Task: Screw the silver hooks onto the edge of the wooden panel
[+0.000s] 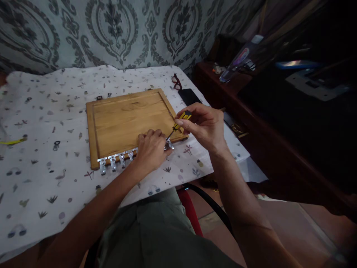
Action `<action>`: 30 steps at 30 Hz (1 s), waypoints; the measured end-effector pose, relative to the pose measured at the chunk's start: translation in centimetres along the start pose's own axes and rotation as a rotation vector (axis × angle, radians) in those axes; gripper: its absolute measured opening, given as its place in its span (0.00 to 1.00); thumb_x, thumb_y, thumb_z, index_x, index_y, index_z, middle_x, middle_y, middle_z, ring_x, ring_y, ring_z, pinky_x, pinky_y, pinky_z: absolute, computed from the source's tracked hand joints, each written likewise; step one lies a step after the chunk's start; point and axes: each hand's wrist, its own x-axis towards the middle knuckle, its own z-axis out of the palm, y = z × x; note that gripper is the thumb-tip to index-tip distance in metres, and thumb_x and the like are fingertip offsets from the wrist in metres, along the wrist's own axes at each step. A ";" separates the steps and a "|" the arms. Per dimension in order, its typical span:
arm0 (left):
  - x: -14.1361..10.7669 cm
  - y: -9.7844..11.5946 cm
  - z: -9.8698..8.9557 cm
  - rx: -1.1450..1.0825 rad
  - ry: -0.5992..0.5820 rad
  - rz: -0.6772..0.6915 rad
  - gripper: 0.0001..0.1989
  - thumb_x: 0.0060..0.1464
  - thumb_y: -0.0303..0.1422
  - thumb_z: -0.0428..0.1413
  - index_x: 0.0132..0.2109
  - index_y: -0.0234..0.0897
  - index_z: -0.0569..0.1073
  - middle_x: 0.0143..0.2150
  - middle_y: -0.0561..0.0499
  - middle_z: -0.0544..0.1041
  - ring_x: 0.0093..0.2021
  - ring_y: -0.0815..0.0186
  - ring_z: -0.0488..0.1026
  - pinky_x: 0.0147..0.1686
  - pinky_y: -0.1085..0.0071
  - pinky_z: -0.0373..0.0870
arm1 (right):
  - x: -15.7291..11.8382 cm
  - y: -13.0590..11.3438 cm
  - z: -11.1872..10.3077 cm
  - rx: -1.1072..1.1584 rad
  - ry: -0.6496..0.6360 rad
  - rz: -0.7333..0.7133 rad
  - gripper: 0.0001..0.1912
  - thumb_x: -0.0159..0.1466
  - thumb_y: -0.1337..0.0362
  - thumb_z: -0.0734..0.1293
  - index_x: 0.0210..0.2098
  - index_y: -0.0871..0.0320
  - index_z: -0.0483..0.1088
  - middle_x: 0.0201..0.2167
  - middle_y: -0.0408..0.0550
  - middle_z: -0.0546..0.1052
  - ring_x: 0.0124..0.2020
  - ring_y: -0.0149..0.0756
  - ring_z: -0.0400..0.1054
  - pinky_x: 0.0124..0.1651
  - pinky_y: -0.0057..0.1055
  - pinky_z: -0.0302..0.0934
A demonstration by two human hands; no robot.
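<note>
A framed wooden board [131, 121] lies flat on the cloth-covered table. Along its near edge runs a metal rail with several hooks [113, 163]. My right hand [208, 124] pinches the yellow and black handle of a screwdriver [181, 121], which tilts down toward the rail's right end. Its tip sits at or close to the metal there; exact contact is too small to tell. My left hand [152, 149] is over the rail just left of the tip, pressing it against the board, fingers curled and partly hidden. It covers the middle hooks.
Beyond the board's right corner lie a black phone-like slab [189, 97] and red-framed glasses [176, 82]. A dark wooden cabinet [251, 123] with a clear bottle [240, 59] stands at right. Something yellow [12, 142] lies at far left on the patterned cloth [50, 186].
</note>
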 end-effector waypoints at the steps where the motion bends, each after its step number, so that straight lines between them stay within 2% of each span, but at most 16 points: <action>1: 0.0 0.0 0.0 0.001 0.003 -0.001 0.15 0.62 0.41 0.59 0.49 0.34 0.76 0.53 0.41 0.77 0.57 0.48 0.70 0.51 0.50 0.67 | 0.0 0.1 0.1 -0.027 0.028 -0.027 0.19 0.54 0.49 0.79 0.28 0.55 0.72 0.22 0.37 0.73 0.17 0.24 0.64 0.16 0.23 0.58; 5: -0.1 0.1 -0.1 0.014 0.008 -0.006 0.16 0.63 0.42 0.58 0.49 0.34 0.76 0.53 0.40 0.77 0.57 0.48 0.69 0.51 0.51 0.67 | 0.0 0.5 0.3 -0.084 0.091 -0.043 0.23 0.54 0.46 0.78 0.26 0.54 0.68 0.20 0.35 0.71 0.17 0.25 0.65 0.17 0.24 0.59; 9: 0.0 0.1 0.0 0.011 0.007 -0.015 0.16 0.63 0.42 0.58 0.49 0.34 0.76 0.53 0.41 0.77 0.57 0.49 0.69 0.51 0.52 0.66 | -0.3 0.4 0.3 -0.062 0.073 -0.043 0.21 0.56 0.45 0.77 0.29 0.54 0.70 0.24 0.36 0.74 0.19 0.25 0.67 0.19 0.24 0.64; 16: 0.0 0.1 -0.1 0.020 -0.009 -0.003 0.17 0.63 0.42 0.58 0.50 0.35 0.75 0.55 0.42 0.76 0.57 0.49 0.69 0.50 0.51 0.67 | -0.7 -0.6 0.0 -0.059 0.224 -0.077 0.17 0.57 0.49 0.78 0.32 0.54 0.73 0.28 0.39 0.75 0.20 0.25 0.68 0.20 0.24 0.64; 30: 0.1 0.2 -0.2 0.025 -0.022 -0.020 0.15 0.62 0.42 0.58 0.47 0.36 0.75 0.52 0.43 0.77 0.56 0.49 0.70 0.50 0.52 0.67 | -0.8 0.6 0.0 -0.035 0.150 -0.040 0.17 0.57 0.49 0.77 0.31 0.53 0.73 0.26 0.38 0.75 0.19 0.25 0.67 0.20 0.25 0.64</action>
